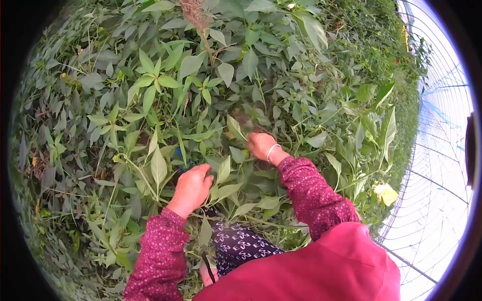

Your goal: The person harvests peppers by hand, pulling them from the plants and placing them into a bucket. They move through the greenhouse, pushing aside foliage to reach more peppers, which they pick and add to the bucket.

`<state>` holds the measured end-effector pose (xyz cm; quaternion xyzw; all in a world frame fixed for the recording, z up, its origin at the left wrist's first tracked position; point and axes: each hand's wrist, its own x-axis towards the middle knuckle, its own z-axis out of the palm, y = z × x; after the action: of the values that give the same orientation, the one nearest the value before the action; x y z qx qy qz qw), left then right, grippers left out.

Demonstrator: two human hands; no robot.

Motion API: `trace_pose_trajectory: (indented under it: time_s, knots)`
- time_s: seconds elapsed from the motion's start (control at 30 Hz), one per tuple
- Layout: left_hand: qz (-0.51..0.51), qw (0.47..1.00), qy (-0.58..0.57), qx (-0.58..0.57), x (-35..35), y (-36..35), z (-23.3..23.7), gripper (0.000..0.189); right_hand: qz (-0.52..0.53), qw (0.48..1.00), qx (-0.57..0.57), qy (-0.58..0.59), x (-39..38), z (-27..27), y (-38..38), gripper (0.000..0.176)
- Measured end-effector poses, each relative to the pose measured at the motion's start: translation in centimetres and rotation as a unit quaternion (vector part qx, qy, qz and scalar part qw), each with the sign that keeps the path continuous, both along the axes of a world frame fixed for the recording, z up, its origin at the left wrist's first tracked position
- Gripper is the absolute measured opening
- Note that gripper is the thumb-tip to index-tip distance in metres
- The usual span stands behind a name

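Observation:
Both hands reach into dense green leafy plants (188, 65) that look like pepper plants. My left hand (192, 188) is low among the leaves, fingers curled, with its thumb beside a pale upright leaf (224, 169). Foliage partly hides what it may hold. Further forward and to the right, my right hand (263, 147) has its fingers bent together by the base of a light green leaf (234, 127). Whether a stem lies in those fingers cannot be made out. A white bracelet (272, 152) circles the right wrist. Something blue (177, 153) shows between leaves just beyond my left hand.
A dry reddish-brown seed head (195, 14) stands up at the top. On the right, the ribbed translucent wall (442, 125) of a tunnel greenhouse runs along the plants, with a yellow object (385, 193) near it. My patterned trouser leg (241, 243) is among the stems below.

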<state>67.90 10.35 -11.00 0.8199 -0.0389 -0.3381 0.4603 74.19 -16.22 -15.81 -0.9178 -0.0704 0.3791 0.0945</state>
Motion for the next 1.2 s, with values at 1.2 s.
trace_pose_trajectory:
  time_s: [1.2]
  knots:
    - [-0.094,0.985,-0.068,0.125,3.3,1.4,-4.9,0.022,-0.131,0.981,0.052,0.137,3.3,-8.7,-0.8,0.039]
